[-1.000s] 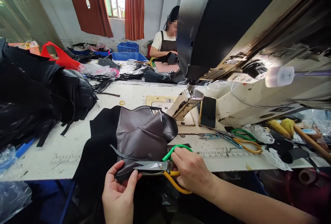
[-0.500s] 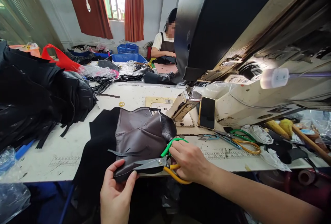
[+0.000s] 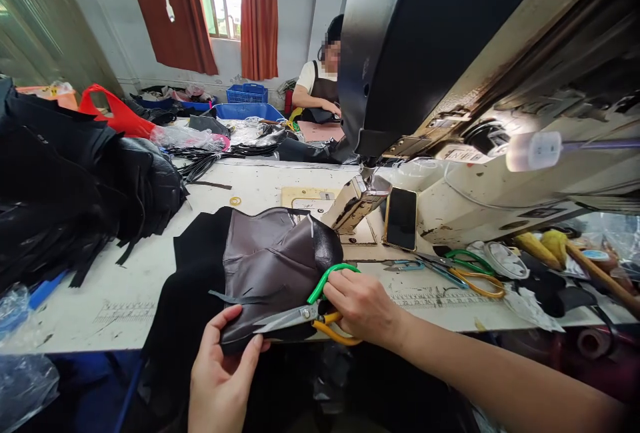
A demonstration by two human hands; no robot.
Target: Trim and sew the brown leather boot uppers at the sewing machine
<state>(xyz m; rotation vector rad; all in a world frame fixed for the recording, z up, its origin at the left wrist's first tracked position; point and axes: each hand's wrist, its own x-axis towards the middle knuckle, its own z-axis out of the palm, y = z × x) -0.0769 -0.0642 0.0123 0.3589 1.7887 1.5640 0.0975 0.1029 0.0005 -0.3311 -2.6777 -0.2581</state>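
Observation:
A brown leather piece (image 3: 270,246) lies with black fabric (image 3: 185,299) over the table's front edge. My left hand (image 3: 223,366) grips its lower left corner between thumb and fingers. In my right hand (image 3: 365,306) is a pair of scissors (image 3: 300,315) with one green and one orange handle; the fingers are wrapped round the handles. The blades point left over the leather's lower edge, their tips close to my left thumb. A thin dark strip (image 3: 235,297) lies across the leather above my left fingers.
A sewing machine (image 3: 425,39) looms at the right, its post (image 3: 353,203) behind the leather. A phone (image 3: 401,218) and more scissors (image 3: 475,279) lie right. Dark pieces (image 3: 75,186) are piled left. A person (image 3: 320,89) sits across the table.
The scissors and my right hand have shifted slightly left, and the blades look closer together. My left hand has moved a little left, still gripping the leather. The person's hand across the table has moved.

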